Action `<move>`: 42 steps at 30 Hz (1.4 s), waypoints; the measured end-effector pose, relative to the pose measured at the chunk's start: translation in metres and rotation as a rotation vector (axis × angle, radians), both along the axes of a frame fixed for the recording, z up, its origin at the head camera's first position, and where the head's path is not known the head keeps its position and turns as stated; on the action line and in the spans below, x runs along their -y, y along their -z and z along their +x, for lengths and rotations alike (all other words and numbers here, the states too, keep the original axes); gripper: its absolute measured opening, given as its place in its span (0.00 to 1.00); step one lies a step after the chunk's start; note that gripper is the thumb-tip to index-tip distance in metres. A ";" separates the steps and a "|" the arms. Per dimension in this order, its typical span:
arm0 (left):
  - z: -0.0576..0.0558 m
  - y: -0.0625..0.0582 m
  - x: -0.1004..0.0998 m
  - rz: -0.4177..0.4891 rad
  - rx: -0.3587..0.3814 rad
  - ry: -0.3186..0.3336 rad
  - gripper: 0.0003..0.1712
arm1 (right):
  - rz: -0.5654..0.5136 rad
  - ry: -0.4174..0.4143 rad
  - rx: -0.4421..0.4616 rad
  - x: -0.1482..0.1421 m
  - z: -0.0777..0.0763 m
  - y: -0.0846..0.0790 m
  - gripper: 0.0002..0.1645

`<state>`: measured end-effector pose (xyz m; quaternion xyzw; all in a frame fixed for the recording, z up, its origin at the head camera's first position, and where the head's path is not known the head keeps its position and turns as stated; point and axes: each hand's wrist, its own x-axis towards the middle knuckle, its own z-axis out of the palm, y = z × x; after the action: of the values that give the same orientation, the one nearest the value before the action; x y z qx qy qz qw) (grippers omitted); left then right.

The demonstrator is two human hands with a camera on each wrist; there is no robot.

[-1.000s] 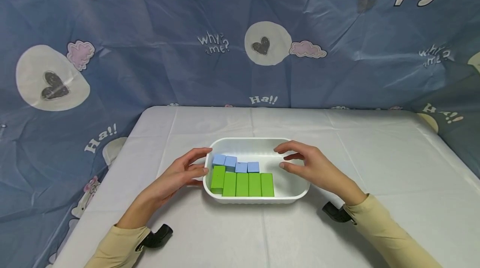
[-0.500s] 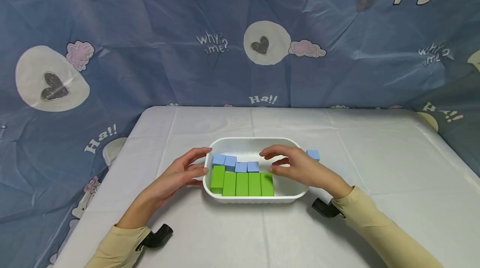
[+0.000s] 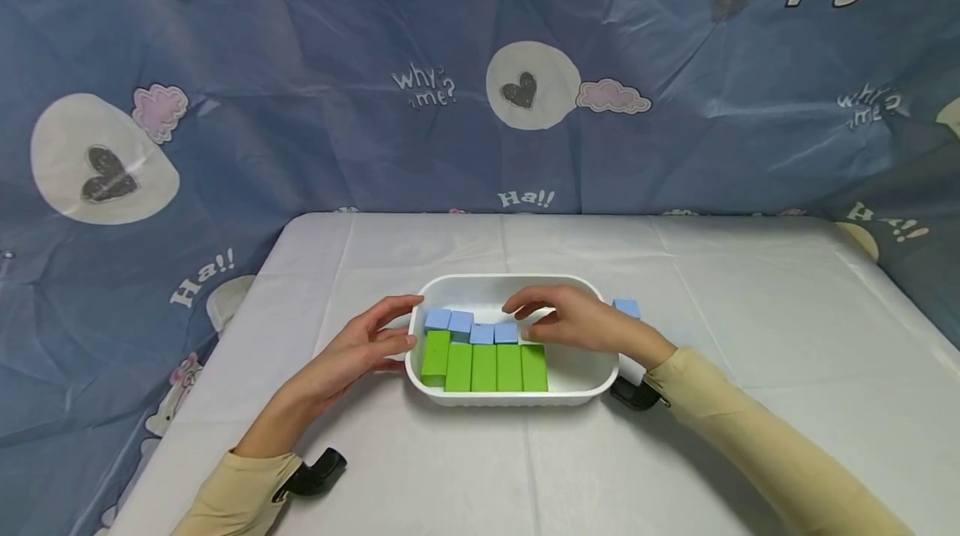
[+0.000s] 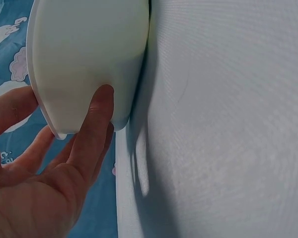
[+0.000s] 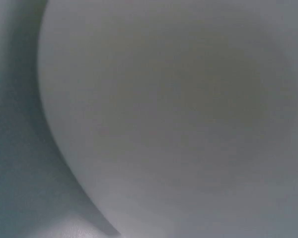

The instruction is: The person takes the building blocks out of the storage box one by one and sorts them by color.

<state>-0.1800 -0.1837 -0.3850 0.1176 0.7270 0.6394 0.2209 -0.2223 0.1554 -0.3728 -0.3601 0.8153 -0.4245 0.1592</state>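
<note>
In the head view, a white tray (image 3: 510,399) holds a row of upright green blocks (image 3: 484,368), with several light blue blocks (image 3: 461,325) behind them. My left hand (image 3: 360,344) is at the tray's left end, fingers spread and fairly straight. The left wrist view shows its fingertips (image 4: 105,94) against the tray's outer wall (image 4: 89,54) and rim. My right hand (image 3: 573,319) reaches over the right side of the tray, fingers loosely bent and thumb apart. Its fingertips hover beside the rightmost blue block in the row; nothing shows between them.
One more blue block (image 3: 626,308) lies on the white tablecloth (image 3: 750,303) just outside the tray's right end, partly behind my right forearm. A blue printed cloth (image 3: 337,144) hangs behind the table. The tray's outer wall (image 5: 179,119) fills most of the right wrist view.
My right hand has moved left over the tray toward the row of blue blocks, bringing the loose blue block outside into view. The left hand and the blocks have stayed put.
</note>
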 end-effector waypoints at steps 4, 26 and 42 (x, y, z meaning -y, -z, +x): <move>0.000 0.000 0.000 0.000 -0.001 0.001 0.33 | 0.019 -0.032 0.024 0.004 -0.004 0.001 0.22; 0.000 0.000 0.001 0.004 -0.003 0.000 0.33 | 0.147 -0.125 0.037 0.011 -0.007 0.001 0.25; -0.001 0.000 -0.001 -0.010 -0.002 -0.005 0.32 | 0.135 -0.062 0.043 0.011 -0.008 0.004 0.22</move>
<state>-0.1805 -0.1830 -0.3849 0.1156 0.7307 0.6361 0.2192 -0.2299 0.1443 -0.3768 -0.3645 0.8269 -0.3710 0.2138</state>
